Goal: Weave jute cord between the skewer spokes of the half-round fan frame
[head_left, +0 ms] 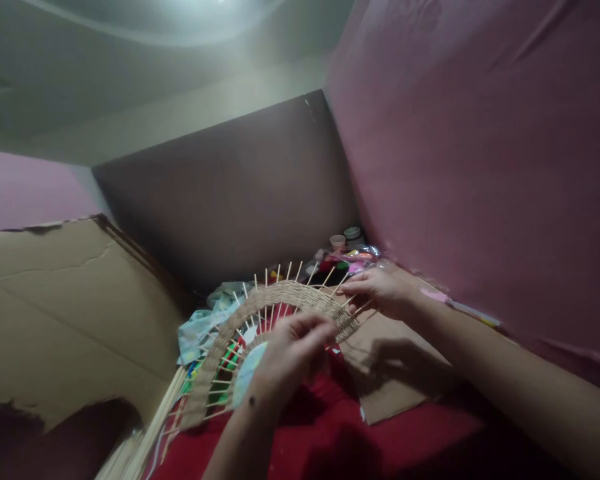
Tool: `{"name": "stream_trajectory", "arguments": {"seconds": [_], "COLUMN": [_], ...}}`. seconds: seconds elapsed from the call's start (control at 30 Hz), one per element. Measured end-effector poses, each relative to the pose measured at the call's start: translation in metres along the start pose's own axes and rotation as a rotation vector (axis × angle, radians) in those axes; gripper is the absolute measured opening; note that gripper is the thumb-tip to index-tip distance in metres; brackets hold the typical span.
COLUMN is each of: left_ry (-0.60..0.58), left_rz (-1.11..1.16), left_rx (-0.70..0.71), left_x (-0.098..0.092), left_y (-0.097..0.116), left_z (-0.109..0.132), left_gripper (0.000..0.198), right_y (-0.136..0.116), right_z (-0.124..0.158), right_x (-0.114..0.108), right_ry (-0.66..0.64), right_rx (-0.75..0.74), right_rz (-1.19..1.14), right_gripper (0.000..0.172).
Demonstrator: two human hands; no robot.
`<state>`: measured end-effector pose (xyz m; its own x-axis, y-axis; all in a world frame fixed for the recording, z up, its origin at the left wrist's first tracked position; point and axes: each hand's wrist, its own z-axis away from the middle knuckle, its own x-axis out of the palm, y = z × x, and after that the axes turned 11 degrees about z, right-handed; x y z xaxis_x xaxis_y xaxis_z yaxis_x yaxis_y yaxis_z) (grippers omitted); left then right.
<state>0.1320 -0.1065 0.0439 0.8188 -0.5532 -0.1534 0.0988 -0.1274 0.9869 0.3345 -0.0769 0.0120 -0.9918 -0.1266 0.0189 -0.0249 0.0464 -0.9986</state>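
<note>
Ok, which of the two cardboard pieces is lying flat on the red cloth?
The smaller cardboard piece, just below the right hand and carrying its shadow. The big torn cardboard sheet at the left stands up rather than lying flat.

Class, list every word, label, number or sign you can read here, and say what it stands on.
None can be read. The woven basket, the cardboard and the pink cloth show no print. The jars and bright packets at the back are too small and blurred to tell.

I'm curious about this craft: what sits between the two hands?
Head view: the woven band, thin sticks poking out, spans from left hand to right hand.
</note>
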Motion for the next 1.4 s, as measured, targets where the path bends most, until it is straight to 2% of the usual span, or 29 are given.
{"name": "stream_trajectory", "arguments": {"seconds": [0.03,0.1,0.13,0.17,0.23,0.3,0.33,0.5,0.6,0.7,0.8,0.9,1.0,1.1,1.2,1.3,1.4], "left_ry": [-0.155,-0.278,-0.267,-0.235,0.017,0.155,0.186,0.195,0.122,0.033,0.012,0.041,0.068,0.093,0.09,0.056,0.129], "left_rz": [0.109,0.391,0.556,0.717,0.997,1.133,1.167,1.203,1.17,1.159,1.129,1.071,1.054,1.056,1.069,1.104,1.14], "left_rx": [-0.173,-0.341,-0.348,-0.349,-0.206,-0.1,-0.054,0.108,0.16,0.245,0.313,0.341,0.263,0.116,0.062,0.065,0.027], "left_x": [0.006,0.019,0.024,0.027,0.031,0.031,0.031,0.039,0.044,0.043,0.031,0.007,-0.022,-0.038,-0.038,-0.033,-0.032], "left_y": [-0.014,-0.043,-0.056,-0.066,-0.079,-0.08,-0.078,-0.063,-0.058,-0.053,-0.048,-0.049,-0.064,-0.085,-0.099,-0.1,-0.099], "left_z": [0.008,0.015,0.014,0.01,-0.001,-0.014,-0.019,-0.025,-0.024,-0.029,-0.04,-0.051,-0.057,-0.058,-0.059,-0.061,-0.063], "left_gripper": [0.019,0.023,0.028,0.034,0.028,0.021,0.018,0.018,0.025,0.034,0.039,0.036,0.027,0.025,0.028,0.03,0.029], "right_y": [0.001,0.002,0.003,0.003,0.001,-0.002,-0.004,-0.007,-0.004,-0.004,-0.01,-0.01,0.003,0.022,0.034,0.038,0.038], "right_z": [0.0,-0.001,-0.001,-0.001,0.0,0.0,0.001,0.006,0.01,0.013,0.007,-0.011,-0.033,-0.045,-0.047,-0.044,-0.043], "right_x": [0.0,0.002,0.003,0.004,0.006,0.007,0.008,0.003,-0.002,-0.005,0.0,0.015,0.035,0.045,0.04,0.03,0.024], "right_ry": [0.02,0.058,0.07,0.075,0.071,0.041,0.02,-0.007,-0.01,0.008,0.069,0.097,0.113,0.105,0.107,0.154,0.224], "right_rx": [0.022,0.055,0.068,0.081,0.104,0.088,0.076,0.024,-0.023,-0.046,-0.08,-0.102,-0.025,0.08,0.152,0.142,0.111], "right_rz": [-0.01,-0.045,-0.063,-0.076,-0.075,-0.073,-0.078,-0.047,-0.064,-0.11,-0.141,-0.237,-0.344,-0.358,-0.363,-0.342,-0.295], "right_gripper": [0.014,0.01,0.008,0.008,0.007,0.008,0.008,0.017,0.021,0.019,0.015,0.012,0.011,0.025,0.026,0.016,0.011]}}
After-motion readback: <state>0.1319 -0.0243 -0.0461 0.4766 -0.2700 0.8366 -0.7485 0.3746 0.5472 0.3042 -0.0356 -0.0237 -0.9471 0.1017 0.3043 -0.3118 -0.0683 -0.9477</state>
